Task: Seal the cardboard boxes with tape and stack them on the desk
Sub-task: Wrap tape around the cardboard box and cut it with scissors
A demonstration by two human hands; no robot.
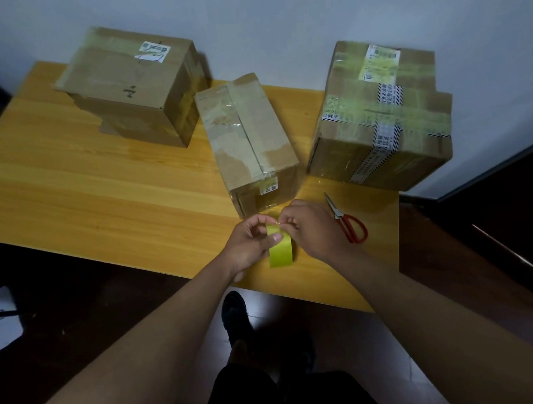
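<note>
A yellow-green roll of tape (280,250) is held upright over the front edge of the wooden desk (96,184). My left hand (251,242) grips the roll from the left, thumb on its face. My right hand (309,227) pinches the tape's loose end at the top of the roll. Just beyond my hands lies a long narrow cardboard box (250,138) with a seam down its top. A larger box (135,84) stands at the back left. A box stack (380,117) wrapped in greenish tape stands at the right.
Red-handled scissors (347,220) lie on the desk right of my right hand, blades pointing away. A white wall runs behind the desk. Dark wooden furniture (488,247) borders the desk's right side. My legs and a shoe (234,314) show below on the dark floor.
</note>
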